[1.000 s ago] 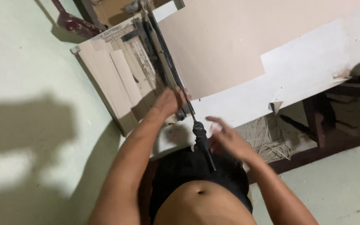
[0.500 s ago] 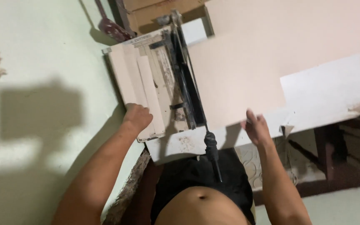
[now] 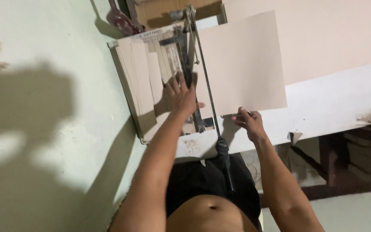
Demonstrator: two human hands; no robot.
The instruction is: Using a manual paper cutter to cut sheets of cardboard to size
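The cutter's black handle (image 3: 224, 161) hangs at six o'clock. The right hand (image 3: 247, 122) pinches the near edge of the tan card sheet (image 3: 241, 64) between its fingers. The left hand (image 3: 180, 94), fingers spread, presses on the paper cutter (image 3: 151, 86) at eleven o'clock on the worktop (image 3: 336, 103).

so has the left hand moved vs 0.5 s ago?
Yes. The left hand has gone from the near left corner of the paper cutter up onto its bed, beside the blade arm.

Hidden and cut off

My left hand (image 3: 180, 95) covers part of the paper cutter (image 3: 159, 81); I can't read its ruled scale, and the dark red object (image 3: 119, 19) runs off the top edge.
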